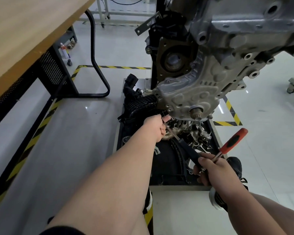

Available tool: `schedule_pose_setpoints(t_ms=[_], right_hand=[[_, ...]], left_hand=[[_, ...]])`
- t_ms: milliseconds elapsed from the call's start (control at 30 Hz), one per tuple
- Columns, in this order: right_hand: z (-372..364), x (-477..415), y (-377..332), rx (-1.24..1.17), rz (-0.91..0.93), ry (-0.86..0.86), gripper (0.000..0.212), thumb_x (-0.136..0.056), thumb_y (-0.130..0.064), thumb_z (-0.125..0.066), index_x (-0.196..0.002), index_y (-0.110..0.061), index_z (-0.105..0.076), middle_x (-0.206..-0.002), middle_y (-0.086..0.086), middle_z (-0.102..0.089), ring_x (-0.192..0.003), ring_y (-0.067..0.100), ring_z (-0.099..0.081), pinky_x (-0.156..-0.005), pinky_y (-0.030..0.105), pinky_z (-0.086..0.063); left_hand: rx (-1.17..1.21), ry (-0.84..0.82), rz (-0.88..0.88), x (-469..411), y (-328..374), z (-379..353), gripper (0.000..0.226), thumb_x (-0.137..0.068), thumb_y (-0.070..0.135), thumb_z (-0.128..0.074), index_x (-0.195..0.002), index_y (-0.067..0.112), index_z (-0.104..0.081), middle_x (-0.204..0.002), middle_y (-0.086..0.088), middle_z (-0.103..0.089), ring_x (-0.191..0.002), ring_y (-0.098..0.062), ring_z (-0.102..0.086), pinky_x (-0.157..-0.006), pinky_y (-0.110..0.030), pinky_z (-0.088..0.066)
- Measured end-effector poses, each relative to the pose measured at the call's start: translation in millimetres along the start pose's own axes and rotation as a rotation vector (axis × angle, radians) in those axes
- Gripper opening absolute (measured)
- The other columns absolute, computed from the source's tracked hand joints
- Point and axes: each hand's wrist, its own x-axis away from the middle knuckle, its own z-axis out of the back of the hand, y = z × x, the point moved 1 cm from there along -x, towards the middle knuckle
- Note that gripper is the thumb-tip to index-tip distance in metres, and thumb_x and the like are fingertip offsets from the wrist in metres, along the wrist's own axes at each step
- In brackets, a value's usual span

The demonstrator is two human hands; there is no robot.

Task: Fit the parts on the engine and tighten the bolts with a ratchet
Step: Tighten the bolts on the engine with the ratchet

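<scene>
Black handle first: the ratchet [188, 150] lies in the right grip [214, 170], whose fingers curl round its rear end. That same grip also pinches a red-handled tool [232, 141], which juts up and to the right. The left grip [157, 128] is closed round the ratchet's head end and holds it at the lower left corner of the engine [193, 92], on its silver cover. The bolt is hidden under those fingers.

To tighten well, I would judge that the left grip should press the head square onto the bolt while the right swings the handle in short arcs. The spare tool looks likely to crowd that swing and is better set down.

Below the engine a tray [215, 143] holds loose metal parts, with a black plastic part [139, 104] just beside the left grip. A wooden table [24, 31] stands well apart at the left.
</scene>
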Motion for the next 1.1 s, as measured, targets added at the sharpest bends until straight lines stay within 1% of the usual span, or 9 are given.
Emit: schedule_pose_setpoints(t_ms=[133, 300, 467, 533, 667, 800, 967, 1033, 1100], right_hand=[[4.2, 2.3, 2.4, 0.000, 0.002, 0.019, 0.033, -0.099, -0.014, -0.047, -0.089, -0.031, -0.074, -0.064, 0.010, -0.066, -0.044, 0.020, -0.046, -0.052, 0.033, -0.038], [7.5, 8.1, 1.1, 0.000, 0.015, -0.005, 0.031, -0.099, -0.012, -0.047, -0.091, -0.026, -0.074, -0.066, 0.014, -0.065, -0.041, 0.017, -0.041, -0.051, 0.033, -0.037], [1.6, 10.9, -1.3, -0.045, 0.022, -0.004, 0.037, -0.099, -0.009, -0.045, -0.087, -0.028, -0.075, -0.064, 0.015, -0.063, -0.041, 0.018, -0.040, -0.041, 0.024, -0.036], [-1.4, 8.8, 1.2, -0.068, -0.004, 0.002, 0.028, -0.100, -0.010, -0.046, -0.093, -0.018, -0.072, -0.064, 0.015, -0.064, -0.041, 0.018, -0.041, -0.043, 0.026, -0.036], [-5.6, 1.5, 6.4, -0.119, -0.034, 0.030, 0.029, -0.100, -0.009, -0.046, -0.091, -0.019, -0.072, -0.064, 0.017, -0.063, -0.039, 0.019, -0.041, -0.054, 0.034, -0.038], [-5.8, -3.1, 6.4, -0.111, -0.013, 0.019, 0.024, -0.100, -0.008, -0.045, -0.100, -0.016, -0.067, -0.067, 0.019, -0.065, -0.036, 0.021, -0.038, -0.051, 0.035, -0.047], [-5.2, -2.1, 4.0, -0.108, -0.001, 0.014, 0.022, -0.101, -0.007, -0.044, -0.100, -0.015, -0.065, -0.065, 0.018, -0.065, -0.036, 0.020, -0.039, -0.046, 0.032, -0.045], [-5.2, -1.2, 3.2, -0.111, -0.003, 0.015, 0.022, -0.101, -0.007, -0.044, -0.100, -0.015, -0.065, -0.065, 0.018, -0.065, -0.036, 0.020, -0.039, -0.044, 0.030, -0.045], [-4.9, -0.4, 3.4, -0.113, -0.004, 0.016, 0.021, -0.101, -0.007, -0.044, -0.103, -0.015, -0.064, -0.065, 0.017, -0.065, -0.037, 0.021, -0.039, -0.049, 0.034, -0.045]], left_hand=[[-0.043, -0.020, -0.026, 2.7, -2.5, 0.2, 0.034, -0.104, 0.030, -0.042, -0.077, 0.017, -0.056, -0.081, 0.006, -0.056, -0.031, -0.005, -0.021, -0.036, -0.016, -0.018], [-0.024, -0.050, -0.031, 10.5, -5.6, 5.4, 0.025, -0.101, 0.032, -0.050, -0.080, 0.021, -0.058, -0.082, 0.009, -0.065, -0.029, -0.003, -0.025, -0.033, -0.015, -0.020], [-0.009, -0.067, -0.032, 16.2, -7.0, 6.4, 0.021, -0.101, 0.032, -0.049, -0.086, 0.019, -0.056, -0.082, 0.007, -0.068, -0.027, -0.002, -0.025, -0.031, -0.013, -0.020], [-0.024, -0.069, -0.028, 17.3, -8.0, 5.3, 0.023, -0.102, 0.032, -0.048, -0.086, 0.018, -0.056, -0.080, 0.008, -0.068, -0.028, -0.002, -0.024, -0.032, -0.013, -0.020], [0.031, -0.072, -0.019, 18.3, -3.8, 2.9, 0.027, -0.103, 0.034, -0.045, -0.082, 0.019, -0.054, -0.079, 0.008, -0.069, -0.028, -0.002, -0.024, -0.032, -0.013, -0.019], [0.111, -0.079, -0.011, 18.6, 3.4, 4.6, 0.029, -0.103, 0.034, -0.042, -0.081, 0.019, -0.053, -0.069, 0.009, -0.070, -0.027, -0.002, -0.025, -0.033, -0.012, -0.019], [0.132, -0.047, -0.016, 19.9, 4.4, 4.7, 0.027, -0.103, 0.034, -0.044, -0.081, 0.020, -0.053, -0.078, 0.007, -0.070, -0.026, -0.003, -0.025, -0.033, -0.011, -0.019], [0.161, -0.055, -0.006, 20.9, 4.7, 4.7, 0.028, -0.103, 0.035, -0.044, -0.080, 0.020, -0.052, -0.076, 0.007, -0.070, -0.026, -0.003, -0.025, -0.034, -0.011, -0.018], [0.215, -0.073, 0.010, 22.6, 5.0, 4.6, 0.031, -0.103, 0.035, -0.042, -0.078, 0.020, -0.051, -0.070, 0.008, -0.069, -0.026, -0.003, -0.024, -0.032, -0.011, -0.018]])
